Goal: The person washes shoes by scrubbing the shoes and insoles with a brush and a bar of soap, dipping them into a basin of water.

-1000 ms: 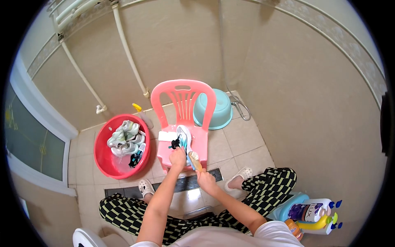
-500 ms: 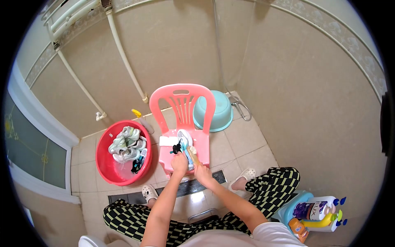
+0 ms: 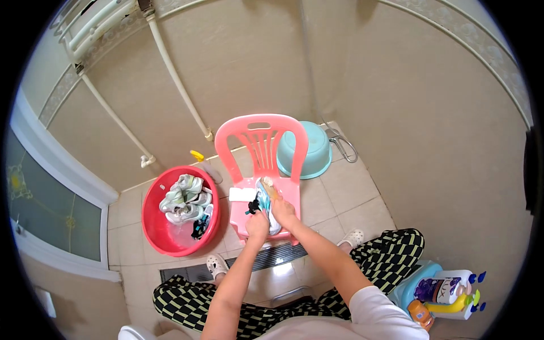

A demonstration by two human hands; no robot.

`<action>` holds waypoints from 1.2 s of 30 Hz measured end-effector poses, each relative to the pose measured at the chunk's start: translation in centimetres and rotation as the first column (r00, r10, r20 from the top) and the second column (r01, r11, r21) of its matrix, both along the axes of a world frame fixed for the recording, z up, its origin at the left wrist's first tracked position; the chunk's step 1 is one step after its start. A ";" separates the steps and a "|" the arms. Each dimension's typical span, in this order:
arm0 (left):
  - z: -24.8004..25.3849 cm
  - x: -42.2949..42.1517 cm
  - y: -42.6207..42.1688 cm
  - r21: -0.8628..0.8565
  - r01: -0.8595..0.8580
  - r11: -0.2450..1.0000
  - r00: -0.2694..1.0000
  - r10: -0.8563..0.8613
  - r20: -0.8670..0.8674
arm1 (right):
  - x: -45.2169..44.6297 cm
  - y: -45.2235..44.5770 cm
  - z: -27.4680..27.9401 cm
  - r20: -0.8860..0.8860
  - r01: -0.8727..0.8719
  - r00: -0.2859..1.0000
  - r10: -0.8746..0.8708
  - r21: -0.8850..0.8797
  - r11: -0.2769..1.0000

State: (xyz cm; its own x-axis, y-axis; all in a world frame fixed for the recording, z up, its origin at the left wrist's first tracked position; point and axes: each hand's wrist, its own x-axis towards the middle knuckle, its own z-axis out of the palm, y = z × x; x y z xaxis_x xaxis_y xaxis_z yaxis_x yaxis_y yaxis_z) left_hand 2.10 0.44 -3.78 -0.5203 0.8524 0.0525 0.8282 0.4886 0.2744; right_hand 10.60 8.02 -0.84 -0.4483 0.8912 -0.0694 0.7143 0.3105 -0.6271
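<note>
A white sneaker [image 3: 274, 228] with light blue parts lies lengthwise on the seat of a pink plastic chair [image 3: 243, 213]. My left hand [image 3: 258, 225] is closed on its near left side, beside a bunch of black lace [image 3: 253, 207]. In my right hand [image 3: 284, 212] is a scrub brush [image 3: 270, 188] with a tan handle, gripped from above. Its head lies against the far end of the sneaker, and the bristles are mostly hidden. A white rectangular block [image 3: 242, 194] rests on the seat, left of the sneaker.
A red basin [image 3: 152, 226] with several wet shoes [image 3: 184, 213] and some water stands left of the chair. Behind it leans a yellow-topped bottle [image 3: 211, 171]. An upturned teal basin [image 3: 309, 150] sits back right. Detergent bottles [image 3: 439, 290] stand at lower right; a floor drain [image 3: 277, 256] runs below the chair.
My right hand has pushed the brush forward along the sneaker, from its middle to its far end. My left hand keeps its hold. The whole view has shifted slightly.
</note>
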 end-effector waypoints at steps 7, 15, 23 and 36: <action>0.8 2.0 1.5 0.002 0.016 1.000 1.000 -0.016 0.004 | -0.8 4.5 -3.9 0.115 -0.052 0.992 0.042 0.091 0.995; 0.3 2.7 2.0 0.008 0.013 1.000 0.997 -0.013 0.070 | 1.6 3.0 -3.6 0.006 0.052 0.999 -0.052 -0.085 0.995; -0.1 1.7 1.6 0.017 -0.025 1.000 0.990 0.023 0.141 | 3.7 -2.6 -2.8 -0.014 0.022 1.000 -0.025 -0.167 0.986; 0.2 0.2 0.8 -0.039 -0.080 0.996 0.938 0.089 0.336 | 7.8 -11.0 -0.3 0.015 0.043 0.999 -0.041 -0.131 0.990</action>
State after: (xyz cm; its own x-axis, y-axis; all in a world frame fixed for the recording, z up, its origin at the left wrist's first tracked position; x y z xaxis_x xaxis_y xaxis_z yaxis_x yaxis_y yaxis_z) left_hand 2.28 1.21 -3.60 -0.5741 0.8033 -0.1588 0.6446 0.5630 0.5172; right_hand 18.37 -3.01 -1.16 -0.4087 0.8922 -0.1921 0.7331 0.1956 -0.6514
